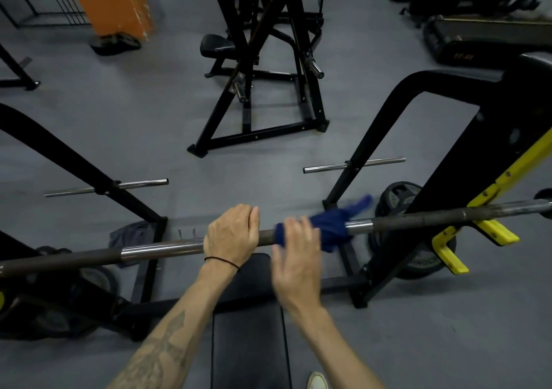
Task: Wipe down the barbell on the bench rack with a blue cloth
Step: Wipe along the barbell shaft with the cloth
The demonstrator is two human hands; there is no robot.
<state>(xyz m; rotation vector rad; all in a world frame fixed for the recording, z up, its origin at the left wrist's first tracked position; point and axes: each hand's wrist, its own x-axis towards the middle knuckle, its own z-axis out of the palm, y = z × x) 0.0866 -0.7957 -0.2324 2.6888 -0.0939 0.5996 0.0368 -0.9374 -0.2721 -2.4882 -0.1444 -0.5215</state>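
The barbell (155, 250) lies across the bench rack, running from lower left up to the right. My left hand (231, 236) grips the bar near its middle, fingers curled over the top. Just to the right, my right hand (295, 257) is blurred and holds the blue cloth (331, 227) wrapped around the bar. A loose end of the cloth sticks up to the right. The bar's right part rests by the yellow hook (493, 230) of the rack.
The black bench pad (248, 323) lies below the bar between my arms. Black rack uprights (388, 138) stand left and right, with weight plates (397, 197) at their feet. A grey rag (131, 236) lies on the floor. Another black machine (263, 69) stands beyond.
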